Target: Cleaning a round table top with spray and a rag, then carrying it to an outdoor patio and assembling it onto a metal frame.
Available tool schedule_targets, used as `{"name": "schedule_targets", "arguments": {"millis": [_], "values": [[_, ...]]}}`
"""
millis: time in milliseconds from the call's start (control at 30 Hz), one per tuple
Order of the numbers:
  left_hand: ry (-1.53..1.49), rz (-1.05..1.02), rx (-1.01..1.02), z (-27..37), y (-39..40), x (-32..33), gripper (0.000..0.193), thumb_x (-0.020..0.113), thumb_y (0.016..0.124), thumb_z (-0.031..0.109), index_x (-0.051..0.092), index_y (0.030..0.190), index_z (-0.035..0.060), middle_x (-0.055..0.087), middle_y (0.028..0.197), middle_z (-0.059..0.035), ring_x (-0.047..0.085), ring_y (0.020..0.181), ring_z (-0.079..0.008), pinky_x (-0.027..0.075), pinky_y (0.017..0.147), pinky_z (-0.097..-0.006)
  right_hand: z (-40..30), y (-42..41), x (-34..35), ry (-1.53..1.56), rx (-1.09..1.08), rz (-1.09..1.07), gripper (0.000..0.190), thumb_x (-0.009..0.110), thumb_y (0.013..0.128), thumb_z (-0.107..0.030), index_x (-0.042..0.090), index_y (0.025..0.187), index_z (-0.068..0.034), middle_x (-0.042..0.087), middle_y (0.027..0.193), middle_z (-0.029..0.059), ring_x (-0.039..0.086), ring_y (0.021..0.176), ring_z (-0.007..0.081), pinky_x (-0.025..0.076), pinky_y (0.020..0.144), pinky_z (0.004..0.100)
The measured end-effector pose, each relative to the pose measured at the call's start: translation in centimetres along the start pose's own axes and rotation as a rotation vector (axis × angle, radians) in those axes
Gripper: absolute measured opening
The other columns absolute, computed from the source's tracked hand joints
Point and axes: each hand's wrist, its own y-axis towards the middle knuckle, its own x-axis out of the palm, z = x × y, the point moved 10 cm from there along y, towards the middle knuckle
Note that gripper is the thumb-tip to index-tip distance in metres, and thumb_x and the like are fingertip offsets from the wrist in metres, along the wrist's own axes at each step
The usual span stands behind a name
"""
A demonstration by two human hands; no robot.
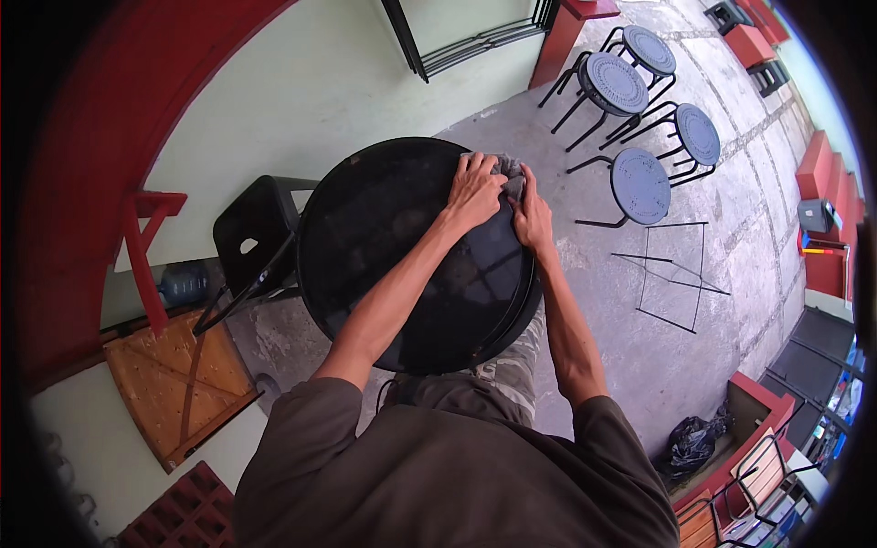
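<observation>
A round black tabletop (pixel 390 253) with a glossy, smudged surface lies before me, above my lap. A second dark rim shows below its lower right edge. At the far right part of its rim is a bunched grey cloth (pixel 508 177). My left hand (pixel 475 190) presses on the cloth from the tabletop side, fingers curled over it. My right hand (pixel 533 214) is at the outer edge, its thumb and index finger against the same cloth. The rest of that hand's grip, around the rim, is partly hidden.
A black plastic stool (pixel 253 226) stands close on the left. Several round-seated metal stools (pixel 616 82) stand ahead to the right. A thin black metal frame (pixel 671 277) is on the concrete floor. Behind right are a black plastic bag (pixel 692 445) and wood-slat chairs (pixel 759 466).
</observation>
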Motion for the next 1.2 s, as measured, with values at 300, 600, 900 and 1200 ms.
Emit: {"name": "schedule_targets", "arguments": {"millis": [300,600,900,1200], "values": [[0.06,-0.037,-0.31,-11.4,-0.2,-4.8,0.019,0.063,0.076,0.015,0.072,0.093,0.0175,0.063,0.1,-0.0047,0.048,0.101,-0.0257,0.034,0.085,-0.0437,-0.8,0.0,0.5,0.053,-0.119,0.011,0.049,0.048,0.088,-0.017,0.032,0.133,-0.01,0.05,0.13,0.0123,0.048,0.115,0.0372,0.04,0.092,0.0421],[0.078,0.057,-0.816,-21.8,-8.7,-11.4,0.021,0.058,0.081,0.017,0.071,0.097,0.0204,0.065,0.1,-0.0076,0.048,0.103,-0.033,0.035,0.087,-0.0491,-0.3,0.0,0.2,0.011,-0.041,-0.014,0.043,0.047,0.089,-0.02,0.037,0.13,-0.01,0.053,0.124,0.0153,0.05,0.112,0.0382,0.041,0.091,0.0428],[0.086,-0.121,-0.385,-9.0,1.2,-1.4,0.024,0.058,0.076,0.017,0.071,0.095,0.0149,0.058,0.108,-0.0107,0.042,0.111,-0.03,0.031,0.093,-0.0484,-0.7,0.0,-0.1,0.028,-0.118,0.054,0.045,0.049,0.089,-0.019,0.035,0.131,-0.011,0.057,0.118,0.0168,0.052,0.107,0.0393,0.043,0.086,0.0454],[-0.128,-0.08,-0.105,-2.6,0.7,0.9,0.021,0.058,0.073,0.011,0.07,0.09,0.0093,0.058,0.108,-0.0113,0.046,0.112,-0.0265,0.032,0.095,-0.0448,-0.2,0.2,0.0,0.037,-0.058,0.024,0.051,0.052,0.085,-0.014,0.033,0.132,-0.011,0.055,0.12,0.0205,0.052,0.107,0.0411,0.042,0.086,0.046]]}}
